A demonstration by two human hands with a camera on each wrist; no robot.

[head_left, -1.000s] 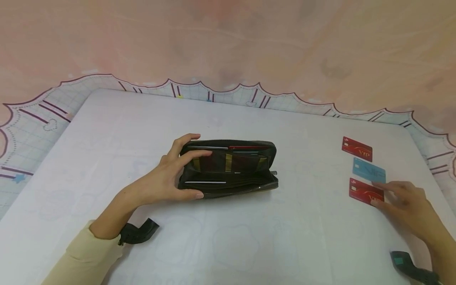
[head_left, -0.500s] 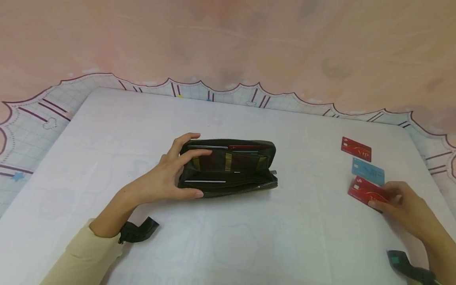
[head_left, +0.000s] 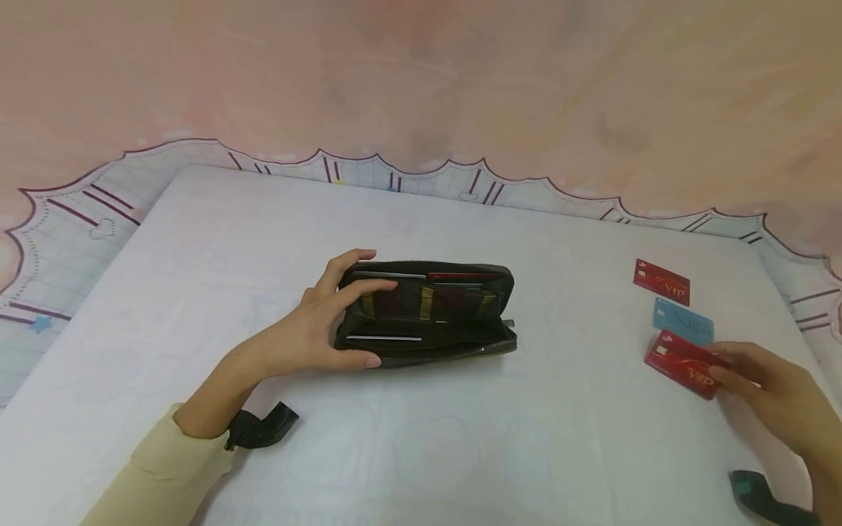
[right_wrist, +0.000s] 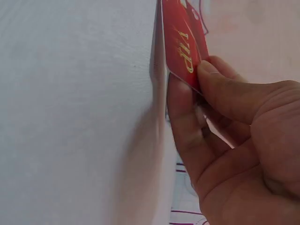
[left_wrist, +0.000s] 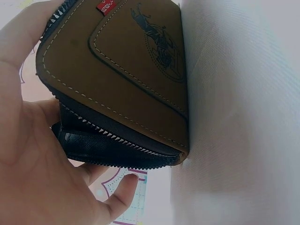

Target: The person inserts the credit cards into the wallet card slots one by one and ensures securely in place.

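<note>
A long zip wallet (head_left: 427,351), dark inside and brown outside, stands unzipped at the middle of the table. My left hand (head_left: 316,329) grips its left end, thumb at the near side and fingers at the far flap and inside. In the left wrist view the wallet's brown leather (left_wrist: 112,61) and open zip show. Several card edges poke out of its slots, one of them red. At the right, my right hand (head_left: 776,387) pinches a red VIP card (head_left: 684,365) by its right edge. In the right wrist view the thumb (right_wrist: 225,89) presses on this card (right_wrist: 180,42).
Beyond the held card lie a blue VIP card (head_left: 680,320), partly covered by it, and another red VIP card (head_left: 661,282). The white tabletop (head_left: 493,438) stretches around the wallet. Patterned cloth (head_left: 421,80) hangs behind the table.
My right hand has pinched the nearest red card and lifted it slightly, turning it a little. My left hand stays on the wallet. The head view has shifted slightly.
</note>
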